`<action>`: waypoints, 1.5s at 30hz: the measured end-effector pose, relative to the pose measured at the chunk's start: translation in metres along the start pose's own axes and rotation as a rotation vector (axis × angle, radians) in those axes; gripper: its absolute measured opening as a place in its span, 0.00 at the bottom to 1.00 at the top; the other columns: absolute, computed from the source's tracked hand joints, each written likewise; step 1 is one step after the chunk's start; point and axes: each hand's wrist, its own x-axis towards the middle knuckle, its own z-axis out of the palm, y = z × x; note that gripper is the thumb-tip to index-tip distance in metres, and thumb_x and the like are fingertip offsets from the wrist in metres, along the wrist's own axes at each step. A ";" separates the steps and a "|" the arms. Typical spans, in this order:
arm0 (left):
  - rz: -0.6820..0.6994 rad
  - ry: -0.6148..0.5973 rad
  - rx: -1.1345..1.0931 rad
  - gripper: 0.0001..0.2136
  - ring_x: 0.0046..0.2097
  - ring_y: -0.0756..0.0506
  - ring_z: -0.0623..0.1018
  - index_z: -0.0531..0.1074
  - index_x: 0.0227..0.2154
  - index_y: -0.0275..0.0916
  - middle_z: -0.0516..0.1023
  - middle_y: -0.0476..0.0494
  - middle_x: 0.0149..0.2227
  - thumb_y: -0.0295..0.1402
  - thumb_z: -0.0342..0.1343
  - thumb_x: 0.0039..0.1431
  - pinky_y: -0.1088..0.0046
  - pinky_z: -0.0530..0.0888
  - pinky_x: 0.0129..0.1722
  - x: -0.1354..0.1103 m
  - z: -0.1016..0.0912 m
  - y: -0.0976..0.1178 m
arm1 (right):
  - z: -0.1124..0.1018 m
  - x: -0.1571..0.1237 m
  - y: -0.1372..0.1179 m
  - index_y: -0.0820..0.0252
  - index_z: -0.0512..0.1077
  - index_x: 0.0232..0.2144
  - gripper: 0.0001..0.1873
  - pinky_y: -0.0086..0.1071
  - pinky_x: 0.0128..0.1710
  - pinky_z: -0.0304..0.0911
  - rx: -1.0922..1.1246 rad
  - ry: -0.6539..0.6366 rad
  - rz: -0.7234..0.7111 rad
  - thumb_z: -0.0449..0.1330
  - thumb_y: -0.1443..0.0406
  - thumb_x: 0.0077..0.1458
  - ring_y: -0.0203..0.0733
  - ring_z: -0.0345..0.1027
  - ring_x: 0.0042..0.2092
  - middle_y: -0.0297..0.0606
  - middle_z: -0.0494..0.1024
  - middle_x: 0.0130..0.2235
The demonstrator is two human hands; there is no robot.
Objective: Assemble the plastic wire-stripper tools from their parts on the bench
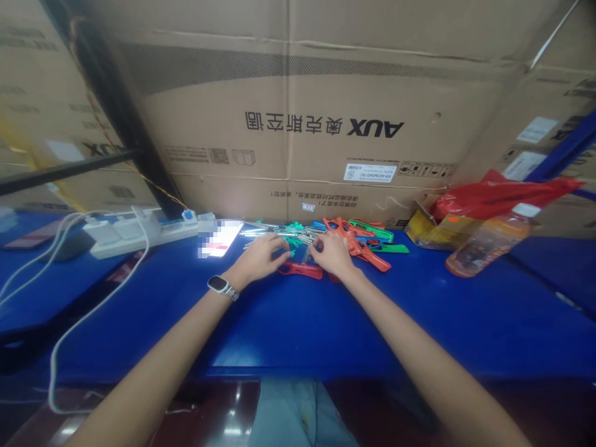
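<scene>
A heap of plastic handles in red, orange [363, 251], green [375, 231] and blue, mixed with thin metal blades [261, 231], lies on the blue table [298, 323] against a big cardboard box. My left hand [261, 256], with a watch at the wrist, has its fingers curled over small parts in the heap. Facing it, my right hand [331, 254] pinches something small between the two hands. A red handle [302, 269] lies just below both hands. What the fingers hold is too small to name.
A lit phone [222, 238] lies left of the heap. Further left is a white power strip [139, 233] with plugs and a trailing white cable [93, 310]. A drink bottle [488, 242] on its side and a red bag [493, 192] sit right. Cardboard boxes [298, 112] wall the back.
</scene>
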 end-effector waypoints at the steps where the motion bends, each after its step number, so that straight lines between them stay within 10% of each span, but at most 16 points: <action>1: -0.005 0.014 0.038 0.10 0.46 0.40 0.73 0.74 0.40 0.38 0.75 0.39 0.42 0.36 0.50 0.66 0.61 0.68 0.48 0.008 0.001 -0.003 | 0.000 0.001 -0.004 0.59 0.76 0.30 0.13 0.48 0.51 0.54 -0.041 -0.018 0.017 0.60 0.56 0.57 0.53 0.66 0.47 0.47 0.76 0.41; 13: 0.047 -0.152 0.359 0.08 0.47 0.37 0.73 0.74 0.39 0.39 0.77 0.37 0.41 0.25 0.52 0.59 0.59 0.64 0.48 0.069 0.007 -0.012 | 0.007 0.001 -0.014 0.61 0.78 0.27 0.11 0.49 0.50 0.52 -0.116 -0.059 0.056 0.63 0.58 0.51 0.56 0.66 0.47 0.52 0.77 0.41; 26: -0.017 0.081 -0.064 0.08 0.37 0.45 0.75 0.70 0.44 0.39 0.75 0.42 0.44 0.30 0.50 0.65 0.67 0.71 0.38 -0.001 -0.025 -0.002 | -0.025 -0.023 -0.001 0.59 0.76 0.30 0.05 0.45 0.50 0.55 0.154 -0.008 -0.247 0.65 0.62 0.54 0.47 0.68 0.44 0.38 0.75 0.37; 35: -0.071 0.025 -0.220 0.13 0.38 0.45 0.76 0.74 0.43 0.39 0.79 0.44 0.39 0.41 0.49 0.68 0.69 0.70 0.39 -0.018 -0.012 -0.020 | -0.015 -0.040 0.013 0.58 0.76 0.36 0.05 0.33 0.35 0.63 0.381 -0.162 -0.247 0.61 0.66 0.57 0.38 0.71 0.32 0.35 0.79 0.31; 45: -0.132 -0.065 -0.215 0.14 0.31 0.47 0.72 0.74 0.37 0.38 0.75 0.46 0.31 0.41 0.47 0.68 0.70 0.66 0.32 -0.019 -0.006 -0.014 | -0.021 -0.039 0.009 0.56 0.79 0.41 0.09 0.38 0.43 0.61 0.195 -0.173 -0.347 0.62 0.69 0.58 0.43 0.70 0.40 0.38 0.81 0.37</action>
